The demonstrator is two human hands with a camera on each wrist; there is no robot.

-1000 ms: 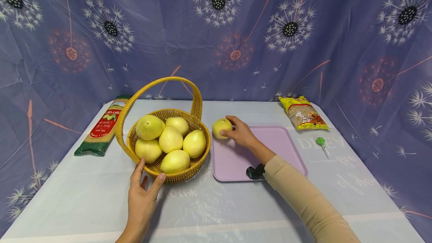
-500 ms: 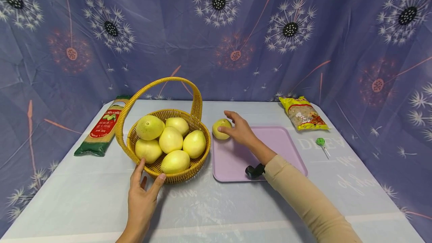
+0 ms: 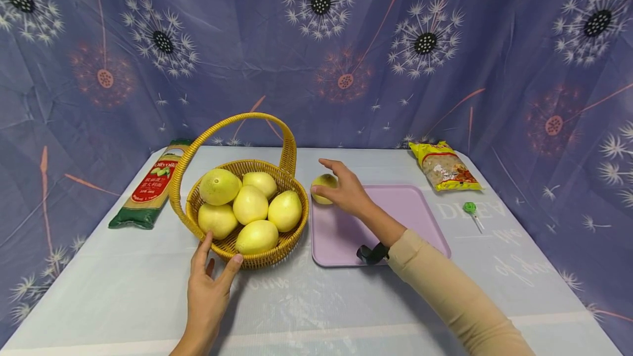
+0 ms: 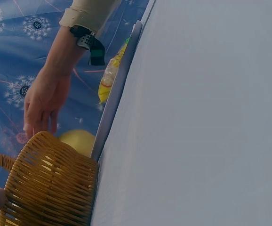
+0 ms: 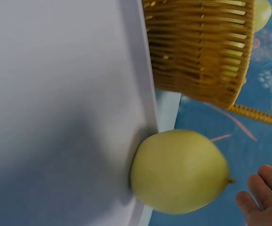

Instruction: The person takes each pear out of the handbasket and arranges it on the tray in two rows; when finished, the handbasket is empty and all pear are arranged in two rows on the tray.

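A round pale-yellow fruit point(image 3: 326, 181) with a short stem sits in the far left corner of the lilac tray point(image 3: 403, 216). My right hand point(image 3: 347, 192) hovers above it, fingers spread; in the right wrist view a gap shows between the fingertips and the fruit point(image 5: 178, 172). Left of the tray stands a yellow wicker basket point(image 3: 295, 242) with an arched handle, loaded with several similar fruits point(image 3: 250, 204). My left hand point(image 3: 210, 285) touches the basket's near side with straight, spread thumb and forefinger.
A green and red pasta bag point(image 3: 152, 183) lies behind the basket at the left. At the right are a yellow food packet point(image 3: 444, 166) and a green lollipop point(image 3: 470, 207). A black wrist strap point(image 3: 372, 254) hangs over the tray. A flowered blue curtain point(image 3: 237, 48) surrounds the table.
My right hand has let go of the fruit on the tray; its fingers have opened and lifted slightly. The fruit stays in the tray's corner. The left hand and basket have not moved.
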